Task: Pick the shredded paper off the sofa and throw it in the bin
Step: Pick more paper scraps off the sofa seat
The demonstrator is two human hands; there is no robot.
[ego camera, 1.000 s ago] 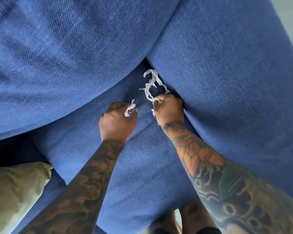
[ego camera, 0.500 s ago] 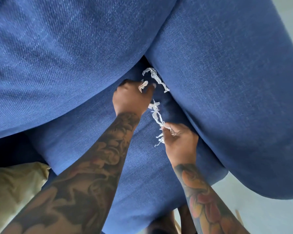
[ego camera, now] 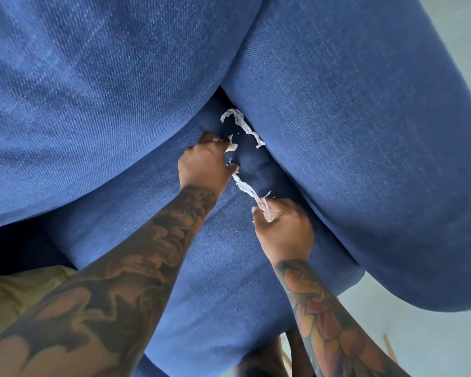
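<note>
Head camera looked down over my two tattooed forearms at a blue sofa (ego camera: pixel 365 159). Nearest to me, at the lower left, lay a yellowish cushion (ego camera: pixel 14 300), partly behind my left forearm. A pale floor (ego camera: pixel 433 338) showed at the lower right, beyond the seat's edge.

Further in, my right hand (ego camera: pixel 284 229) hovered over the seat cushion (ego camera: pixel 229 281), close to the armrest. Its fingers were curled around a small bunch of shredded paper (ego camera: pixel 268 212). From that bunch a twisted white strip (ego camera: pixel 245 189) stretched up and to the left, reaching my left hand (ego camera: pixel 206 165).

My left hand sat a little further in, knuckles up, fingers bent. Its thumb and fingertips pinched the far end of that strip, and another small scrap (ego camera: pixel 231 146) poked out between its fingers.

Farthest away, one more loose strip of paper (ego camera: pixel 244 126) lay on the seat, in the crease where the seat met the armrest, just beyond my left hand and not touching it. Behind it rose the big back cushion (ego camera: pixel 93 91).
</note>
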